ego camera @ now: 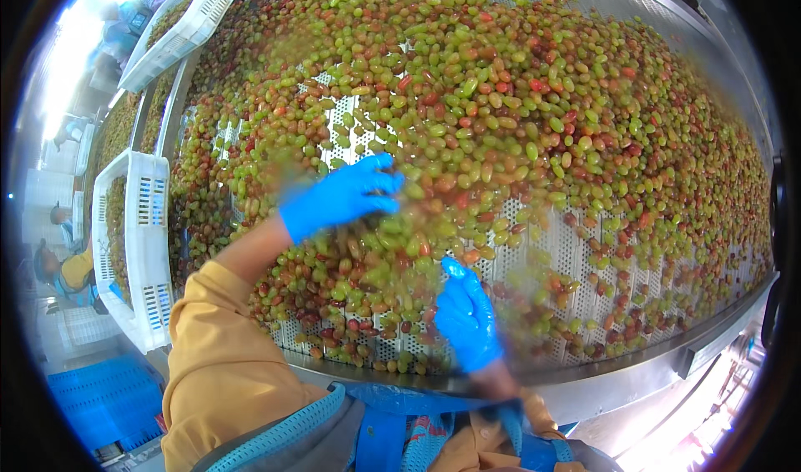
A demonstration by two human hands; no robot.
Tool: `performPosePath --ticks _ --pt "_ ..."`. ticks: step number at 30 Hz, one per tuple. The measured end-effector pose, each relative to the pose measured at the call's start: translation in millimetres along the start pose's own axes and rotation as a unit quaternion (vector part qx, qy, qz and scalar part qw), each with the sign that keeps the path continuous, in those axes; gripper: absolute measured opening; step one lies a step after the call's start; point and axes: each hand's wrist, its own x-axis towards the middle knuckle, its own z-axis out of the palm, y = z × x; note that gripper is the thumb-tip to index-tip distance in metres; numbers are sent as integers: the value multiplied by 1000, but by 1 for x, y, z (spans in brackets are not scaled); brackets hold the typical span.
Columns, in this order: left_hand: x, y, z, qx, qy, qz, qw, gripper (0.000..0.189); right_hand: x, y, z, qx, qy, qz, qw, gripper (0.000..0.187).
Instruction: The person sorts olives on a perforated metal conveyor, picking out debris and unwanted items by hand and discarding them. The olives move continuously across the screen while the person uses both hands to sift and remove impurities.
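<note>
Loose red and green grapes (475,115) lie thickly over a white perforated conveyor belt (563,247). My left hand (347,193), in a blue glove, is over the grapes left of the middle, palm down, fingers spread and pointing right; nothing shows in its grip. Nearer the belt's front edge is my right hand (466,315), also blue-gloved, with its fingers bent and close together beside some grapes. Whether it holds a grape cannot be made out. Parts of the view are blurred by smears.
A metal rim (601,375) runs along the belt's near side. White plastic crates (147,222) stand at the left, some with grapes inside. Blue crates (106,400) are stacked at lower left. A co-worker (72,272) in yellow sleeves is beyond the crates, with other people farther off.
</note>
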Motion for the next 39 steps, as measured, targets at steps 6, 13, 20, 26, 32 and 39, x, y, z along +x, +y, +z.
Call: performPosePath --ticks 6,13,20,26,32,39 --pt "62 60 43 127 -35 246 960 49 -17 -7 7 -103 53 -27 993 44" --pt "216 68 -1 399 -33 236 885 33 -24 -26 1 -112 64 -19 992 42" --pt "352 -93 -126 474 392 -80 784 56 -29 -29 -2 -97 18 20 995 45" --pt "388 66 3 74 188 83 976 78 -27 -38 11 -157 50 0 986 53" --pt "270 134 74 121 -70 213 967 62 -31 -47 22 -293 61 -53 953 44" --pt "192 145 116 -71 -127 313 939 66 -38 -59 22 -239 85 -28 967 46"
